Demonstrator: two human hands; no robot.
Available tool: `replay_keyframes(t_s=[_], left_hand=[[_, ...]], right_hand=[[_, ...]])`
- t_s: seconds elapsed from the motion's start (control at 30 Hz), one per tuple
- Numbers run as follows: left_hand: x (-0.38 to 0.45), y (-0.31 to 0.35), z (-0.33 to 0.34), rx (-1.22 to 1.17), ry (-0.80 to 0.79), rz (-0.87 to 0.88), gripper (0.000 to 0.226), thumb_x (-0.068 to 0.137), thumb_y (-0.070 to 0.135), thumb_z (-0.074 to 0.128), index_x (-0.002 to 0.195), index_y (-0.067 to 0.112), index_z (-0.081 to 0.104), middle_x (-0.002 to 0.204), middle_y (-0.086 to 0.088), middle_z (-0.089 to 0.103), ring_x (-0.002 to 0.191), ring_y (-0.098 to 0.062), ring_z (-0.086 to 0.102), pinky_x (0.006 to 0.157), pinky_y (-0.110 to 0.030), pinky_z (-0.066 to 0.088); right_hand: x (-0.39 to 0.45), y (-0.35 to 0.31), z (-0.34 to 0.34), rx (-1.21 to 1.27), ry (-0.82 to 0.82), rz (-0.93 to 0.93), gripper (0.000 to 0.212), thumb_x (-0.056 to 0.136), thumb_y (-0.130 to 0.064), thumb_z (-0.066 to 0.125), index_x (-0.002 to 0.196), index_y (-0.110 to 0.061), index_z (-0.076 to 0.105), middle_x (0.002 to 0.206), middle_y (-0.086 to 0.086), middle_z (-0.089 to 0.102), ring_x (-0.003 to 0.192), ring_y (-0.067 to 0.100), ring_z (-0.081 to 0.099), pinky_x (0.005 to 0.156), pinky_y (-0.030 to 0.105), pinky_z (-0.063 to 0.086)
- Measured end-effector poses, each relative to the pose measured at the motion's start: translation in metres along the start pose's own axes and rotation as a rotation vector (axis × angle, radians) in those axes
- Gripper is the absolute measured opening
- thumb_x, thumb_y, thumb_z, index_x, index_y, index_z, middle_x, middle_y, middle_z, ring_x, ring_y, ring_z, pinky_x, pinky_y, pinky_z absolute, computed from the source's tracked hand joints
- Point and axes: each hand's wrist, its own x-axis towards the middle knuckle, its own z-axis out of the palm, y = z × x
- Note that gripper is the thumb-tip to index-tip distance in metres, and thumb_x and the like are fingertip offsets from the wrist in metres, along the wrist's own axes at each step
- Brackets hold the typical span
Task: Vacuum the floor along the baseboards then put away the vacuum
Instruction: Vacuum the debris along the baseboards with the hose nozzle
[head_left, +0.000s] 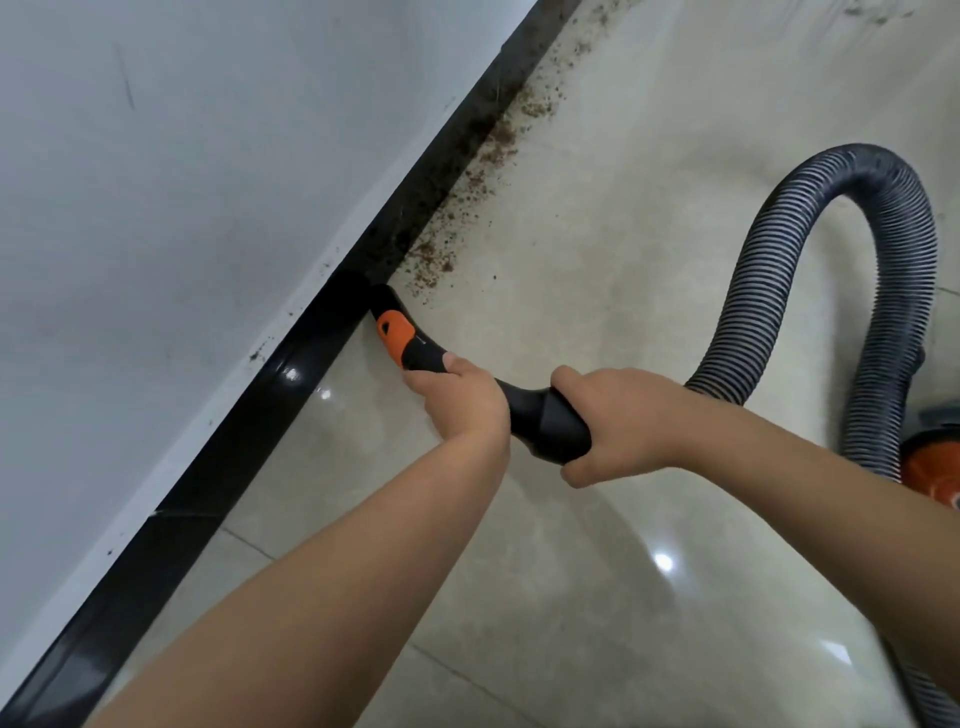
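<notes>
A black vacuum nozzle (387, 306) with an orange slider (395, 332) points at the foot of the black baseboard (234, 447), its tip at the floor edge. My left hand (457, 400) grips the black handle just behind the orange part. My right hand (618, 421) grips the thicker black cuff (545, 421) further back. A ribbed grey hose (831, 249) loops up and right from the cuff down to the orange vacuum body (930, 473) at the right edge. Brown dirt crumbs (467, 192) lie along the baseboard beyond the nozzle.
A white wall (156, 182) fills the left, with dark specks above the baseboard. Glossy beige floor tiles (623, 260) stretch to the right and toward me. More crumbs (878, 15) lie at the far top right.
</notes>
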Motion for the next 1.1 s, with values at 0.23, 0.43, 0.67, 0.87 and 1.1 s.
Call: replay_keyframes(t_s=[0.23,0.43,0.67,0.87,1.1], left_hand=[[0.005,0.011,0.006,0.003,-0.020,0.023,0.049,0.102,0.028,0.025,0.146,0.011,0.012,0.140,-0.013,0.041,0.125,-0.030,0.043,0.099,-0.035,0.035],[0.002,0.013,0.010,0.016,-0.012,0.028,0.048,0.102,0.027,0.025,0.146,0.010,0.014,0.138,-0.012,0.043,0.123,-0.029,0.045,0.095,-0.033,0.036],[-0.018,-0.008,-0.004,-0.033,0.056,-0.023,0.052,0.102,0.029,0.026,0.147,0.010,0.009,0.144,-0.014,0.037,0.128,-0.029,0.041,0.102,-0.033,0.032],[-0.033,-0.043,-0.025,-0.194,0.000,-0.035,0.062,0.096,0.029,0.044,0.147,0.019,0.011,0.137,-0.011,0.046,0.117,-0.029,0.053,0.103,-0.042,0.042],[-0.026,-0.035,-0.033,-0.253,0.029,-0.070,0.058,0.095,0.028,0.045,0.144,0.014,0.016,0.132,-0.012,0.048,0.113,-0.030,0.055,0.100,-0.043,0.044]], right_hand=[[0.008,0.006,-0.006,0.052,0.000,-0.029,0.049,0.071,-0.040,0.069,0.093,-0.018,0.031,0.072,-0.008,0.041,0.059,0.009,0.043,0.050,0.027,0.035],[0.009,0.011,-0.007,0.034,0.006,-0.040,0.048,0.072,-0.040,0.068,0.093,-0.018,0.031,0.072,-0.008,0.041,0.058,0.008,0.042,0.049,0.027,0.035],[-0.007,0.009,-0.004,-0.009,-0.041,-0.089,0.047,0.070,-0.041,0.068,0.093,-0.022,0.033,0.073,-0.009,0.044,0.062,0.011,0.047,0.055,0.029,0.041],[-0.024,0.010,-0.007,0.069,-0.143,-0.128,0.042,0.066,-0.035,0.072,0.094,-0.023,0.042,0.076,-0.006,0.054,0.068,0.017,0.060,0.060,0.037,0.053],[-0.017,-0.001,-0.008,0.140,-0.141,-0.167,0.038,0.068,-0.029,0.072,0.093,-0.021,0.044,0.074,-0.005,0.058,0.069,0.019,0.062,0.059,0.036,0.053]])
